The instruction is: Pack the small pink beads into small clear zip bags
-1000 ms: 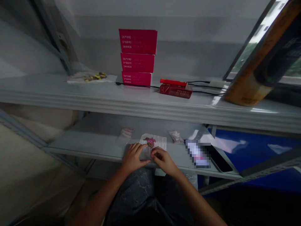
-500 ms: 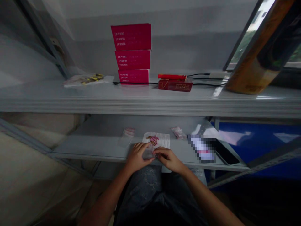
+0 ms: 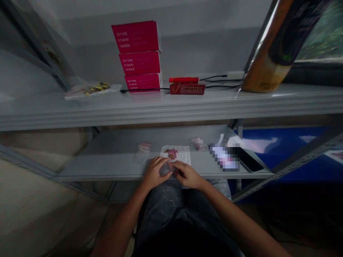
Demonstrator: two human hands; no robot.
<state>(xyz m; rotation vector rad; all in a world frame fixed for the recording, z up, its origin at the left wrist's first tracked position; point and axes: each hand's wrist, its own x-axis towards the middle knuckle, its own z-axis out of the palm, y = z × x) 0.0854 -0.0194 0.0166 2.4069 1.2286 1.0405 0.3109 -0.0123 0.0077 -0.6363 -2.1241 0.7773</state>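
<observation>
**Closely paired hands at a small clear bag, lower shelf**

Both hands meet at the near edge of the lower shelf (image 3: pixel 115 157), over the person's lap. The left hand (image 3: pixel 154 174) has its fingers curled, tips drawn together on a small clear bag (image 3: pixel 168 167). The right hand (image 3: pixel 187 174) faces it, thumb and forefinger pinching the same bag from the other side. The picture is dim, so the exact hold is hard to read.

Step in hand, by my reading: fine fingertip work at the bag itself. Just behind the bag lies a white sheet (image 3: pixel 183 157) with a cluster of pink beads (image 3: pixel 173 154) on it. Any further handling would call for a light, precise pinch, since bag and beads are small.

On the same shelf:
- two more little bags (image 3: pixel 143 148) (image 3: pixel 198 143), one on either side of the sheet
- a dark phone (image 3: pixel 248 159) off to the right

The upper shelf (image 3: pixel 160 107) carries:
- three stacked pink boxes (image 3: pixel 139 53)
- a flat red box (image 3: pixel 187 89)
- a black cable (image 3: pixel 142 89)
- a packet of yellow bits (image 3: pixel 88 89)
- a large leaning roll (image 3: pixel 270 60)

The shelving is grey metal against a grey wall, with a window at upper right.
</observation>
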